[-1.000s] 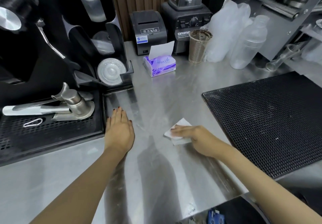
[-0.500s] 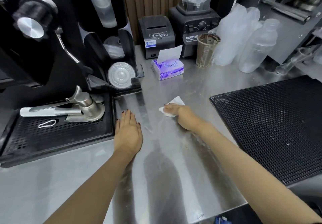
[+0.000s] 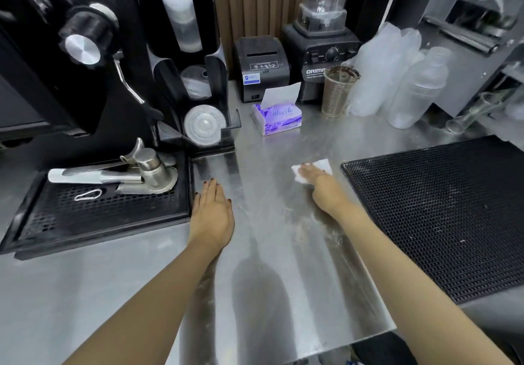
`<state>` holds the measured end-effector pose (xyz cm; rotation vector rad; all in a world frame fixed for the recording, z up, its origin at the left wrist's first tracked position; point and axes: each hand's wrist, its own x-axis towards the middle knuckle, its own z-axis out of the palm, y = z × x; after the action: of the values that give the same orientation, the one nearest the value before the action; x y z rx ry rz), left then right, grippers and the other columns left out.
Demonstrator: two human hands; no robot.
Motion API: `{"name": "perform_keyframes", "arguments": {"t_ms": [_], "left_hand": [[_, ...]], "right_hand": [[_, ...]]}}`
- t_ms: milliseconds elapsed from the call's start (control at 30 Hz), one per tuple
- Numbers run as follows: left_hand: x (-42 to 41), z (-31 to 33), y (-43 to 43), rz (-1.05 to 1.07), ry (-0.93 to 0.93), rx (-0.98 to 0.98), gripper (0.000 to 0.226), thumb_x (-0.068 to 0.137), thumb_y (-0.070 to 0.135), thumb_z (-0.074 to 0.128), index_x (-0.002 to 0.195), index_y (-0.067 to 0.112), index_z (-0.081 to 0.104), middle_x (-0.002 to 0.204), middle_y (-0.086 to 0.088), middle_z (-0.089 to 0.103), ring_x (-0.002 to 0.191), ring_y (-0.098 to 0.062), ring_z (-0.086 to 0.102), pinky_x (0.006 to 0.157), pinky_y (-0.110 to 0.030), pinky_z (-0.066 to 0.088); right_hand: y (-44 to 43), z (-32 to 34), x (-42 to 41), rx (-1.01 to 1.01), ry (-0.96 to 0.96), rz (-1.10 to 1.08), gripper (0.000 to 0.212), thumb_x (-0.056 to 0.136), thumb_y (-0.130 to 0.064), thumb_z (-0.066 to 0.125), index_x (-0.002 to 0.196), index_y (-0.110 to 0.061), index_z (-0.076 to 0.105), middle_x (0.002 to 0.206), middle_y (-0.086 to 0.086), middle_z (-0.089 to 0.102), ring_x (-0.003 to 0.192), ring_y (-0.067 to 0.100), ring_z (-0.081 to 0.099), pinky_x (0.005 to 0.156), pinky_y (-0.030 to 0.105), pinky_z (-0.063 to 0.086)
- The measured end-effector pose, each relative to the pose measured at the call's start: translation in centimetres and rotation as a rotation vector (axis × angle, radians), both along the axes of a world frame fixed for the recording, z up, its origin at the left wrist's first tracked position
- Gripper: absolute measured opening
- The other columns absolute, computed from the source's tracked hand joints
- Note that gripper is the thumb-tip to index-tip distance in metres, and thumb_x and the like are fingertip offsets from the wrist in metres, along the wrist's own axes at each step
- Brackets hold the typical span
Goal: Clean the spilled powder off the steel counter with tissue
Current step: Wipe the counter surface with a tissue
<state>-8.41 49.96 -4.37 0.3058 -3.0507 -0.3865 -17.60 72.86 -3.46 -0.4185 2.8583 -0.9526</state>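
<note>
Head — tissue [image 3: 323, 164] (white) under right hand [image 3: 320, 186]

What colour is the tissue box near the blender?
Purple and white, with a flower pattern; the tissue box shows in the head view.

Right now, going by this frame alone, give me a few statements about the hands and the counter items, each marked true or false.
1. The right hand presses a white tissue onto the steel counter. True.
2. The left hand grips the drip tray. False: it lies flat on the counter beside the tray.
3. The purple tissue box stands in front of the receipt printer. True.
4. The metal cup lies tipped on its side. False: it stands upright by the blender.
</note>
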Motion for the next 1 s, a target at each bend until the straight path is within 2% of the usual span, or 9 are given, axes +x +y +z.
{"name": "perform_keyframes", "arguments": {"t_ms": [100,200,300,400,567,733,833,933,1000], "left_hand": [[1.0,0.3,0.3,-0.017,0.034,0.055,0.051,0.098,0.023,0.025,0.144,0.001,0.016,0.155,-0.012,0.010,0.144,-0.022,0.006,0.118,-0.033,0.004],[4.0,0.4,0.5,-0.088,0.087,0.087,0.053,0.098,0.025,0.026,0.144,0.001,0.015,0.155,-0.012,0.009,0.144,-0.022,0.005,0.117,-0.031,0.001],[7.5,0.4,0.0,-0.148,0.100,0.105,0.065,0.090,0.039,0.011,0.144,0.003,0.019,0.155,-0.009,0.013,0.144,-0.020,0.008,0.115,-0.027,-0.001],[9.7,0.3,-1.7,-0.043,0.070,0.101,0.068,0.087,0.041,0.009,0.144,0.005,0.020,0.155,-0.007,0.015,0.144,-0.018,0.008,0.112,-0.024,-0.006],[10.5,0.1,-2.9,0.033,0.005,0.011,0.086,0.075,0.047,-0.011,0.144,0.006,0.019,0.155,-0.008,0.015,0.144,-0.019,0.006,0.111,-0.027,-0.008],[10.6,0.1,-2.9,0.055,-0.014,-0.030,0.082,0.077,0.044,-0.014,0.146,0.008,0.012,0.156,-0.006,0.007,0.144,-0.016,-0.002,0.111,-0.026,-0.011],[10.6,0.0,-3.0,0.056,-0.042,-0.039,0.080,0.078,0.043,-0.015,0.146,0.008,0.008,0.156,-0.006,0.003,0.144,-0.016,-0.004,0.111,-0.026,-0.011],[10.6,0.1,-2.9,0.044,-0.059,-0.040,0.087,0.072,0.045,-0.018,0.146,0.008,0.007,0.156,-0.006,0.002,0.144,-0.016,-0.005,0.111,-0.026,-0.011],[10.5,0.1,-2.9,0.040,-0.054,-0.040,0.087,0.072,0.045,-0.018,0.146,0.008,0.006,0.156,-0.006,0.001,0.144,-0.016,-0.006,0.111,-0.026,-0.011]], "right_hand": [[-1.2,-1.4,4.2,-0.005,0.011,0.279,0.049,0.083,0.004,0.036,0.130,-0.002,0.047,0.143,0.013,0.040,0.136,0.016,0.029,0.105,0.008,0.005],[-0.6,-2.2,6.9,-0.047,-0.007,0.398,0.060,0.077,0.016,0.039,0.129,-0.011,0.052,0.138,0.000,0.045,0.135,0.008,0.031,0.113,0.009,0.010],[1.2,-0.5,3.7,-0.094,0.081,0.179,0.065,0.070,0.016,0.034,0.126,-0.011,0.054,0.134,0.000,0.048,0.134,0.016,0.032,0.116,0.023,0.017],[1.9,1.2,0.0,-0.034,0.107,-0.025,0.046,0.079,0.016,0.040,0.117,-0.001,0.059,0.120,0.012,0.063,0.120,0.026,0.053,0.115,0.038,0.025],[-1.9,1.9,-2.7,-0.023,0.063,-0.080,0.046,0.089,0.011,0.035,0.130,-0.004,0.048,0.137,0.018,0.048,0.127,0.032,0.042,0.101,0.026,0.023],[-8.1,1.4,-3.6,0.028,-0.039,0.055,0.048,0.088,0.006,0.040,0.131,-0.014,0.050,0.142,0.009,0.044,0.131,0.025,0.039,0.107,0.027,0.026],[-10.5,1.1,-0.4,0.023,-0.091,0.228,0.051,0.084,0.010,0.041,0.128,-0.012,0.053,0.139,0.010,0.048,0.130,0.025,0.042,0.108,0.024,0.027],[-10.1,-0.4,4.6,0.003,-0.107,0.509,0.062,0.071,0.024,0.037,0.123,-0.006,0.056,0.137,0.013,0.049,0.132,0.022,0.041,0.105,0.002,0.014],[-8.6,-0.4,7.7,0.003,-0.160,0.657,0.065,0.070,0.026,0.035,0.123,-0.006,0.056,0.137,0.010,0.048,0.131,0.013,0.036,0.105,0.000,0.011]]}}
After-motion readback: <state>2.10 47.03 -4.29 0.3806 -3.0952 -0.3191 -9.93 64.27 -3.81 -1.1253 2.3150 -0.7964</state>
